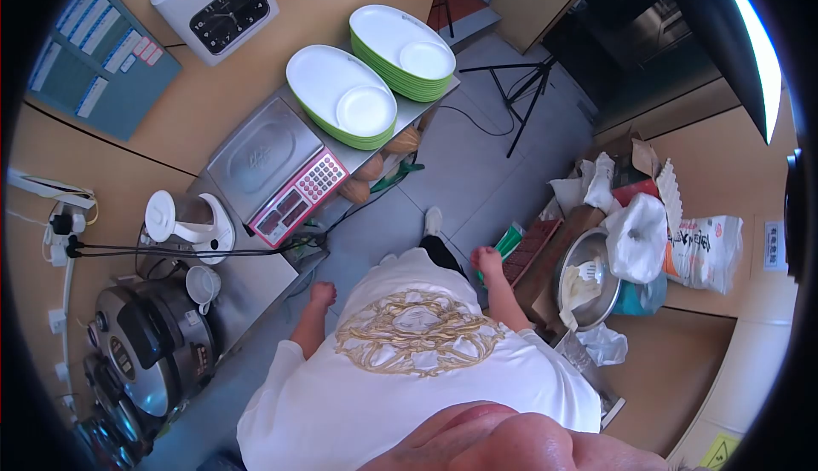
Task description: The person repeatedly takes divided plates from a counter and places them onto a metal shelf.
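Grey floor tiles (pixel 464 173) show beside a green-and-white package (pixel 511 242).

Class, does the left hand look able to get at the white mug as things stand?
Probably yes: nothing visible blocks the way between the left hand and the white mug on the counter.

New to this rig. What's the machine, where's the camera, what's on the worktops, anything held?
There's no machine: this is a person with bare hands, wearing one camera on the head. The single picture looks forward and down from there, so the wearer's white T-shirt fills the lower middle.

The left hand is near the steel worktops; the right hand is near a green-and-white package. Both look loosely curled, with nothing visibly held.

The worktops carry a digital scale, two stacks of oval plates, a white mug and an electric cooker.
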Action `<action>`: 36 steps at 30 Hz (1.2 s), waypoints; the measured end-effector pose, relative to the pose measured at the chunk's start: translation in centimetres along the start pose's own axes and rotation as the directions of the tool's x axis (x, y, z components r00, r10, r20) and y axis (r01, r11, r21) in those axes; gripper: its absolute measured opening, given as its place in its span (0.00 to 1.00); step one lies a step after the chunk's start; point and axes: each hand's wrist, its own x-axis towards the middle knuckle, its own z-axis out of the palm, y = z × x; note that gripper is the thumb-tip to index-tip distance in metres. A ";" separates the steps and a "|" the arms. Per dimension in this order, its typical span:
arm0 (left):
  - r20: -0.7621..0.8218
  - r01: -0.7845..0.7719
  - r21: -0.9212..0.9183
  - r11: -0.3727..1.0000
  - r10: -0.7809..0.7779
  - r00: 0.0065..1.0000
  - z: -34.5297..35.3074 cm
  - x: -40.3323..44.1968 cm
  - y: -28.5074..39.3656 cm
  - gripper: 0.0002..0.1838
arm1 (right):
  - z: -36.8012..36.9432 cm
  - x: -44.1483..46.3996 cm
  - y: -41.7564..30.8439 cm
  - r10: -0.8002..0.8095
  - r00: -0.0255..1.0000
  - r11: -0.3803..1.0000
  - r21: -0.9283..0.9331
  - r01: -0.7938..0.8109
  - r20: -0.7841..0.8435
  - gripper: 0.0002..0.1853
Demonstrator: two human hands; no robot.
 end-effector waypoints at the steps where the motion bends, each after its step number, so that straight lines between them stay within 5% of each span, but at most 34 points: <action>1: -0.006 -0.039 0.000 0.999 0.039 0.999 0.5 -0.2 0.4 0.08 | 0.3 1.4 -2.0 -0.046 0.998 0.999 -0.005 0.047 0.033 0.11; 4: -0.069 -0.231 0.027 0.972 0.233 0.970 2.9 -0.6 2.7 0.11 | 2.1 6.9 -7.9 -0.154 0.982 0.987 -0.021 0.157 0.105 0.11; 8: -0.182 -0.611 0.032 0.791 0.606 0.774 7.9 -2.5 11.1 0.14 | 6.3 12.0 -18.9 -0.356 0.928 0.931 -0.042 0.362 0.108 0.11; 16: -0.090 -0.818 -0.258 0.514 0.830 0.550 17.5 -14.7 38.2 0.15 | 14.1 17.9 -39.0 -0.744 0.650 0.627 -0.174 0.760 0.155 0.21; 19: -0.169 -0.881 -0.165 0.444 0.867 0.469 21.2 -12.9 44.9 0.20 | 16.1 17.9 -44.6 -0.754 0.616 0.594 -0.162 0.788 0.228 0.26; 25: -0.369 -0.836 0.175 0.519 0.822 0.433 26.2 -6.9 53.8 0.39 | 19.5 21.9 -49.9 -0.741 0.515 0.442 -0.265 0.857 0.431 0.30; 28: -0.389 -0.794 0.179 0.580 0.783 0.485 27.0 -4.5 55.8 0.42 | 20.9 24.0 -50.2 -0.770 0.414 0.276 -0.332 0.902 0.486 0.28; 29: -0.403 -0.780 0.200 0.593 0.776 0.486 27.2 -3.8 56.1 0.42 | 21.1 24.6 -50.2 -0.759 0.442 0.339 -0.290 0.895 0.478 0.27; 34: -0.407 -0.762 -0.068 0.644 0.679 0.611 27.6 -3.8 57.0 0.43 | 21.5 25.1 -50.3 -0.719 0.540 0.512 -0.192 0.837 0.437 0.23; 36: -0.426 -0.743 -0.145 0.654 0.636 0.643 27.5 -4.3 57.2 0.42 | 21.4 25.5 -50.3 -0.794 0.458 0.434 -0.156 0.887 0.399 0.22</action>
